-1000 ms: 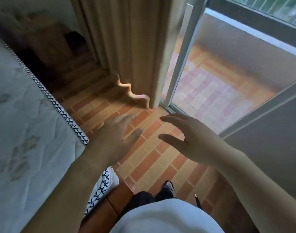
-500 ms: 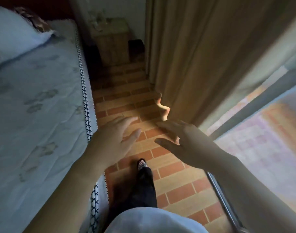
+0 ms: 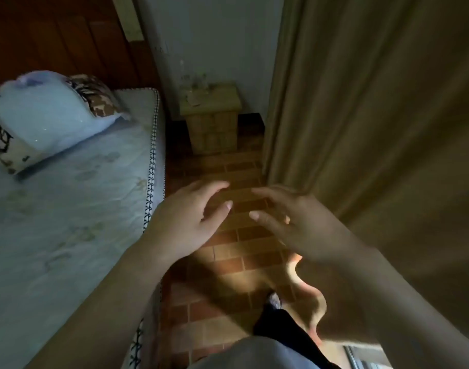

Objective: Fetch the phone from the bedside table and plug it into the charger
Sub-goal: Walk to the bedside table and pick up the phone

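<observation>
Starting at the far left of the left hand (image 3: pixel 186 222), a mattress (image 3: pixel 68 222) is seen with a pale pillow (image 3: pixel 49 113) well beyond the fingertips; its patterned edge runs just beside the left wrist. The left hand is held out in front, fingers spread loosely and nothing gripped, which is judged to be a posture of walking forward with the hands kept ready, not one of grasping. Ahead of both hands, and well apart from them, the bedside table (image 3: pixel 212 121) is set against the wall, between the mattress and the curtain (image 3: pixel 361 129). The brick floor (image 3: pixel 228 262) lies below the hands, and a foot is seen beneath them. The right hand (image 3: pixel 297 225) is likewise held wide and empty, thumb toward the left hand, with the curtain touching or just behind its far side; which of the two cannot be told.

The phone cannot be made out: a few small, pale, blurred items are seen on the table top (image 3: pixel 198 94), and the phone is presumed to be among them. No charger is visible. The curtain's right part and both forearms are cut off by the frame, and the room is dim.
</observation>
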The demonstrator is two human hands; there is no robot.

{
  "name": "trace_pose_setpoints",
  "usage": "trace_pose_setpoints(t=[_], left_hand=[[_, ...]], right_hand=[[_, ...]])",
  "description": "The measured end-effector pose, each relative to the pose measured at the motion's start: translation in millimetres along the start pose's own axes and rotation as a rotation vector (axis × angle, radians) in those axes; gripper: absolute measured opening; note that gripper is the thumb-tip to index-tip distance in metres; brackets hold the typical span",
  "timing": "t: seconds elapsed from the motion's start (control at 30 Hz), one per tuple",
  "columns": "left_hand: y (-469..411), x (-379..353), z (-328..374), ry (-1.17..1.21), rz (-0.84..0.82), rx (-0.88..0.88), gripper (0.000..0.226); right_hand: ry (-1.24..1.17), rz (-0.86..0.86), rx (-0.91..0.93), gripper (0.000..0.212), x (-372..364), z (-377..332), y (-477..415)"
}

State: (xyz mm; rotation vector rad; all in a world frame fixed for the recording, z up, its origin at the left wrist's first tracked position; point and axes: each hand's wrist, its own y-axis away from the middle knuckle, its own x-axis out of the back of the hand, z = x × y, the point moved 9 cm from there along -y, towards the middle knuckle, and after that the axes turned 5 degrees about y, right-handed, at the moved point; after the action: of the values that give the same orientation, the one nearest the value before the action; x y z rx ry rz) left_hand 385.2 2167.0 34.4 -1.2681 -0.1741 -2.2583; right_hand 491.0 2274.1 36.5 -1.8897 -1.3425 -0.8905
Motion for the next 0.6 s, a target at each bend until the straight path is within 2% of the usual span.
trace_pose_setpoints(t=[0.33,0.6], left_hand=[[-260.8,15.1,-81.7,-0.052,0.108,0.085,0.044],[-394.9,44.1,-178.5,-0.043,0.166,0.207,0.037]], right_hand=[[-0.061,0.001,0.027,0.055,56.0,139.5,-262.9],[-0.018,-0.145,0.111,0.053,39.2,183.9,-451.8]])
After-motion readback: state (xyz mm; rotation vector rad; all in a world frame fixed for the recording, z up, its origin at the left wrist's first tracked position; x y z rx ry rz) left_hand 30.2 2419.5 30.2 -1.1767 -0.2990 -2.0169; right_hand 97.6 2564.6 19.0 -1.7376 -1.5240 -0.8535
